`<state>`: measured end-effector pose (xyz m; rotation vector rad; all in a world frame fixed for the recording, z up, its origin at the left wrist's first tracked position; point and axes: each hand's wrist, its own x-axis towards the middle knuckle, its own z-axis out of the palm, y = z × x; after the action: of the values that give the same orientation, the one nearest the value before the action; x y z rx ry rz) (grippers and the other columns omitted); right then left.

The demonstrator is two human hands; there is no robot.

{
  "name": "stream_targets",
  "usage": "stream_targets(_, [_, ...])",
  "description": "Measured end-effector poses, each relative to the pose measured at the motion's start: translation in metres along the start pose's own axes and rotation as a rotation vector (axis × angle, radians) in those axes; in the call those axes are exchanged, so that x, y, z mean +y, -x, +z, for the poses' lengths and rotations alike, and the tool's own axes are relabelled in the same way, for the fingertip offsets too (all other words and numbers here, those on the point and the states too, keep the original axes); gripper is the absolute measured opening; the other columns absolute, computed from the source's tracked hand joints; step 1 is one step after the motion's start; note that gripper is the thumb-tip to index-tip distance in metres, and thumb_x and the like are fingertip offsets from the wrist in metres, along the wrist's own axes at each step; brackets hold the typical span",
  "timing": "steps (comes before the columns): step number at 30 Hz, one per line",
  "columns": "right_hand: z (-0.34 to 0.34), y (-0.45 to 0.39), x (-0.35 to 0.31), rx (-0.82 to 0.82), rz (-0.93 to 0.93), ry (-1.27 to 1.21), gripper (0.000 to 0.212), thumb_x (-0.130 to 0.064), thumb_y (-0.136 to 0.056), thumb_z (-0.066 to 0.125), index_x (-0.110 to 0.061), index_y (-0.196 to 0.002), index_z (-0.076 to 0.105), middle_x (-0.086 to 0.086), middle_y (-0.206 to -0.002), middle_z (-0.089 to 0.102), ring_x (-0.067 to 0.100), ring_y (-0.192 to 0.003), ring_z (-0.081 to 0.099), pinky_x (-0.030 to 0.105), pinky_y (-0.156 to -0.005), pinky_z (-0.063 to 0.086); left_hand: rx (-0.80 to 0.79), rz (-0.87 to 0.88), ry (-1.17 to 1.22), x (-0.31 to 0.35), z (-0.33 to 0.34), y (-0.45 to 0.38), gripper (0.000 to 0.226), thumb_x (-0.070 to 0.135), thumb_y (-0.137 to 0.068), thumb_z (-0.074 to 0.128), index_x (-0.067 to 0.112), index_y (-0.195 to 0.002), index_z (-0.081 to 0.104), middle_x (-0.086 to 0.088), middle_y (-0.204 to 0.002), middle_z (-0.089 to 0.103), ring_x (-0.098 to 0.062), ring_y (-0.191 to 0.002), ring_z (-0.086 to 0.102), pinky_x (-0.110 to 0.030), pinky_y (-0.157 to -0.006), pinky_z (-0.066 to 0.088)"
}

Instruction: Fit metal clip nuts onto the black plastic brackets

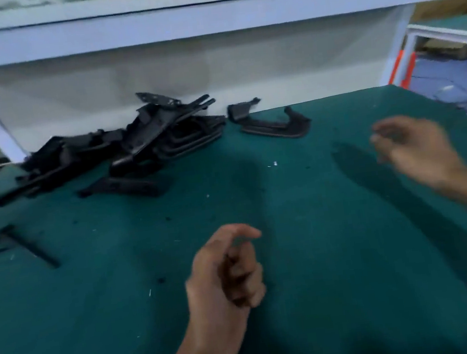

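Green mat (315,299) on bench; white shelf (207,18) above.

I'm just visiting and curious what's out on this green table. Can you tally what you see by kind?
Heap of black plastic brackets: 1 heap, pieces too tangled to count
Lone black bracket lying apart to the right of the heap: 1
Loose black pieces at the left edge: blurred, cannot count
Metal clip nuts: none discernible
Hands: 2, left hand and right hand, both empty

Total clearly countable: 1 heap, 1 lone bracket, 2 hands

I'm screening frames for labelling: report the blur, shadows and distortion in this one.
Head view: motion blur smears the right hand; the left hand is sharper; soft shadows fall on the green mat; the bracket pile is dark and soft-edged; wide-angle bending curves the white shelf.
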<state>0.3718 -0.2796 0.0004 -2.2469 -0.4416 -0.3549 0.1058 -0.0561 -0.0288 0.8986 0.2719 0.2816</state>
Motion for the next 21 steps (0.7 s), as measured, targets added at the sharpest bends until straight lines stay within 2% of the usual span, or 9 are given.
stream_targets(3, [0.086,-0.078,-0.017,-0.023,0.148,0.001,0.057,-0.042,-0.099,0.062,-0.007,-0.143,0.049,0.009,-0.131,0.063,0.025,-0.063,0.07,0.036,-0.078,0.055,-0.092,-0.012,-0.036,-0.003,-0.002,-0.005,0.033,0.041,-0.071,0.062,0.011,-0.082,0.069,-0.002,-0.063,0.019,-0.01,-0.044,0.017,-0.017,-0.043,0.02])
stream_targets(5, [0.122,-0.11,-0.024,-0.051,0.325,-0.025,0.075,-0.054,-0.097,0.058,-0.003,-0.149,0.04,0.013,-0.121,0.066,0.029,-0.064,0.07,0.037,-0.071,0.054,-0.136,-0.017,-0.024,-0.003,-0.004,-0.009,0.036,0.043,-0.07,0.063,0.009,-0.08,0.071,-0.005,-0.062,0.019,-0.009,-0.041,0.019,-0.015,-0.043,0.021])
stream_targets(7, [0.147,-0.126,-0.029,-0.074,0.425,-0.119,0.068,-0.053,-0.095,0.062,0.002,-0.134,0.055,0.012,-0.095,0.07,0.022,-0.055,0.07,0.028,-0.047,0.048,-0.178,-0.014,0.006,-0.002,-0.008,-0.01,0.036,0.041,-0.072,0.063,0.008,-0.081,0.071,-0.004,-0.061,0.02,-0.008,-0.041,0.021,-0.014,-0.043,0.022])
stream_targets(9, [0.16,-0.133,-0.028,-0.02,0.463,-0.142,0.042,-0.037,-0.09,0.073,0.002,-0.105,0.071,0.008,-0.072,0.069,0.01,-0.037,0.06,0.019,-0.033,0.038,-0.21,-0.021,0.046,0.0,-0.01,-0.011,0.035,0.042,-0.075,0.061,0.008,-0.083,0.07,-0.003,-0.062,0.021,-0.009,-0.043,0.019,-0.017,-0.043,0.022])
stream_targets(11, [0.158,-0.128,-0.033,0.118,0.524,-0.113,0.03,-0.031,-0.082,0.077,-0.002,-0.084,0.071,0.004,-0.063,0.063,0.01,-0.04,0.055,0.02,-0.044,0.045,-0.224,-0.021,0.077,0.002,-0.012,-0.012,0.034,0.041,-0.078,0.059,0.009,-0.084,0.069,-0.001,-0.062,0.024,-0.011,-0.044,0.019,-0.02,-0.044,0.02])
stream_targets(13, [0.144,-0.111,-0.039,0.282,0.545,-0.184,0.036,-0.041,-0.079,0.076,-0.009,-0.07,0.061,0.0,-0.065,0.061,0.012,-0.052,0.058,0.026,-0.059,0.05,-0.218,-0.001,0.098,0.002,-0.013,-0.012,0.031,0.037,-0.082,0.055,0.009,-0.085,0.067,0.0,-0.064,0.028,-0.012,-0.045,0.02,-0.022,-0.046,0.019])
stream_targets(16, [0.112,-0.066,-0.05,0.41,0.431,-0.443,0.009,-0.021,-0.076,0.064,-0.019,-0.068,0.061,-0.002,-0.069,0.063,0.005,-0.044,0.057,0.025,-0.051,0.047,-0.18,0.025,0.104,0.001,-0.015,-0.01,0.028,0.032,-0.089,0.049,0.009,-0.085,0.065,0.0,-0.066,0.033,-0.014,-0.049,0.022,-0.026,-0.049,0.018])
stream_targets(19, [0.077,-0.007,-0.06,0.34,0.355,-0.706,0.026,-0.011,-0.07,0.059,-0.027,-0.051,0.064,-0.007,-0.063,0.06,0.01,-0.04,0.047,0.023,-0.041,0.035,-0.153,0.039,0.067,-0.001,-0.013,-0.008,0.027,0.028,-0.09,0.047,0.008,-0.087,0.064,-0.002,-0.069,0.035,-0.014,-0.05,0.029,-0.026,-0.048,0.021])
stream_targets(21, [0.062,0.035,-0.071,0.188,0.301,-0.805,0.026,-0.013,-0.074,0.067,-0.024,-0.052,0.063,-0.007,-0.061,0.057,0.013,-0.038,0.044,0.024,-0.041,0.033,-0.073,0.234,-0.102,-0.006,-0.011,-0.003,0.022,0.02,-0.092,0.048,0.003,-0.083,0.061,0.002,-0.066,0.042,-0.015,-0.049,0.035,-0.026,-0.048,0.026])
